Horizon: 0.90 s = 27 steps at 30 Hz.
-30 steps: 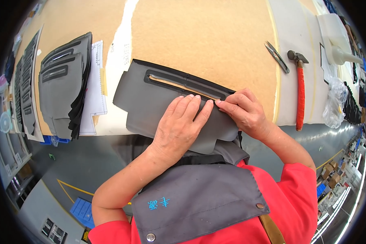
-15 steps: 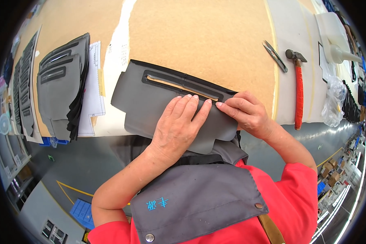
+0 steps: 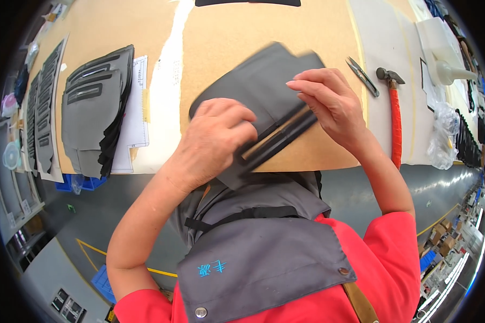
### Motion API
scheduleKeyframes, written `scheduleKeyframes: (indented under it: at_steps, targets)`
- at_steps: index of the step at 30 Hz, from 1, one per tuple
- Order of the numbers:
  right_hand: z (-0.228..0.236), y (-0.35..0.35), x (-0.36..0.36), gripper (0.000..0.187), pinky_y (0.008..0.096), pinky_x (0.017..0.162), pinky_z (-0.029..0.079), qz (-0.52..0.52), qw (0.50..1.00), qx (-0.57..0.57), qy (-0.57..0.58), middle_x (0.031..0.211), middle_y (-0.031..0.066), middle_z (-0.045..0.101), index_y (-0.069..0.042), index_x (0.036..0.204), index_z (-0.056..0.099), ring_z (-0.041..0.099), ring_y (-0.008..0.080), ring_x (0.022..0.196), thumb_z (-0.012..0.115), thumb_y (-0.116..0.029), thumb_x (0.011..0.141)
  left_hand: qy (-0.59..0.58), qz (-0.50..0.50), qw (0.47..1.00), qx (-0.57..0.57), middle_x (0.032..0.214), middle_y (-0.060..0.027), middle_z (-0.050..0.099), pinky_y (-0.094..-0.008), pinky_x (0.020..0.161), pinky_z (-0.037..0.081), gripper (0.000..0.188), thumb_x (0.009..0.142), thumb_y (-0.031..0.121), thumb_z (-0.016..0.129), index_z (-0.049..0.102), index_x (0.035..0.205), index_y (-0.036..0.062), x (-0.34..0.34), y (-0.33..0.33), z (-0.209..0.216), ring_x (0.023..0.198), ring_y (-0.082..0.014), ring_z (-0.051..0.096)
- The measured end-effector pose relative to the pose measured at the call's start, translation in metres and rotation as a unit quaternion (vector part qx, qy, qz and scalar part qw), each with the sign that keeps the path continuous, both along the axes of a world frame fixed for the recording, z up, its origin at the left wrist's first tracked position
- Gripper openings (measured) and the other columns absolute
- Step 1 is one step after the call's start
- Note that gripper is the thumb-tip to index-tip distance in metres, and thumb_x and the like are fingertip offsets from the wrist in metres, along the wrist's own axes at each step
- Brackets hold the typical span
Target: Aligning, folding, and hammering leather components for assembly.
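Tan sheeting covers the bench (image 3: 226, 37), with smooth grey floor (image 3: 129, 199) below its near edge. Closest is the person's grey apron (image 3: 264, 258); just beyond it lies the slotted grey panel (image 3: 264, 89), set aslant, blurred, its nearest corner out past the bench edge toward the apron.

The left hand (image 3: 213, 142) curls over the panel's left side, close to one end of its black-bordered slot (image 3: 261, 145). The right hand (image 3: 331, 105) is at the panel's right side, thumb and fingertips drawn near one another. Blur and overlap hide the contact, so whether either grip is clenched on the panel or released cannot be told.

If neither grip is firm, the overhanging corner could drag the panel off toward the apron. Uneven pull from the two hands could crease or stretch the narrow margin beside the slot, its likely weakest part.

Right of the panel lie thread snips (image 3: 362, 76), then a red-handled hammer (image 3: 395, 121). The hammer's handle end reaches about the bench edge, so a sweep of the right forearm could knock it down. Left of the panel, a stack of grey panels (image 3: 89, 121) could splay if brushed by the panel's swinging edge. Well beyond the panel lies a dark strip (image 3: 248, 2).
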State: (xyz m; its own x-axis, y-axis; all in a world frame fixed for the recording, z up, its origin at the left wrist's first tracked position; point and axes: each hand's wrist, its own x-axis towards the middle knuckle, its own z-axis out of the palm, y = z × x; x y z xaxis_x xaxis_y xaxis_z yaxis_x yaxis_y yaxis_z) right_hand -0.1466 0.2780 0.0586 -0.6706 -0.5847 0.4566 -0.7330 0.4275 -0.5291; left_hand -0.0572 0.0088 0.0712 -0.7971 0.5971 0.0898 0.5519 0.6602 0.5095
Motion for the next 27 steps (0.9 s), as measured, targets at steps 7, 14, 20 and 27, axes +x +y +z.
scheduleKeyframes:
  at_steps: [7, 14, 20, 27]
  targets:
    - [-0.017, -0.008, 0.015, 0.011, 0.0376, 0.077, 0.054, 0.006, 0.999, 0.013, -0.049, 0.101, 0.0064, 0.068, -0.007, 0.100, 0.072, 0.064, 0.0266, 0.093, 0.075, -0.007, 0.090, 0.060, 0.169, 0.983, 0.029, 0.110, -0.0112, 0.068, -0.0414, 0.095, 0.048, 0.044, 0.077, -0.017, 0.052, 0.067, 0.114, 0.0043, -0.003, -0.013, -0.021, 0.106, -0.0328, 0.062]
    - [-0.013, -0.055, 0.031, 0.011, 0.0392, 0.083, 0.049, 0.033, 0.983, 0.021, -0.179, 0.095, 0.0055, 0.065, -0.009, 0.099, 0.072, 0.059, 0.0271, 0.090, 0.076, -0.011, 0.089, 0.102, 0.213, 0.969, 0.075, 0.104, -0.0093, 0.069, -0.0397, 0.090, 0.051, 0.038, 0.079, -0.014, 0.057, 0.071, 0.109, 0.0048, 0.014, -0.025, -0.020, 0.100, -0.0308, 0.064]
    - [-0.026, -0.073, 0.033, 0.014, 0.0380, 0.080, 0.048, 0.044, 0.995, 0.060, -0.071, 0.094, 0.0047, 0.062, -0.009, 0.096, 0.070, 0.058, 0.0258, 0.089, 0.079, -0.013, 0.086, 0.145, 0.216, 0.964, 0.055, 0.103, -0.0035, 0.068, -0.0368, 0.085, 0.049, 0.029, 0.083, 0.001, 0.076, 0.076, 0.111, 0.0075, 0.039, -0.021, -0.038, 0.094, -0.0242, 0.063]
    - [-0.022, -0.081, 0.036, 0.015, 0.0378, 0.078, 0.048, 0.045, 0.994, 0.087, -0.046, 0.091, 0.0045, 0.059, -0.009, 0.093, 0.067, 0.057, 0.0254, 0.088, 0.079, -0.012, 0.085, 0.153, 0.234, 0.959, 0.053, 0.103, -0.0009, 0.067, -0.0360, 0.087, 0.046, 0.028, 0.083, 0.004, 0.078, 0.077, 0.110, 0.0096, 0.042, -0.019, -0.046, 0.096, -0.0223, 0.062]
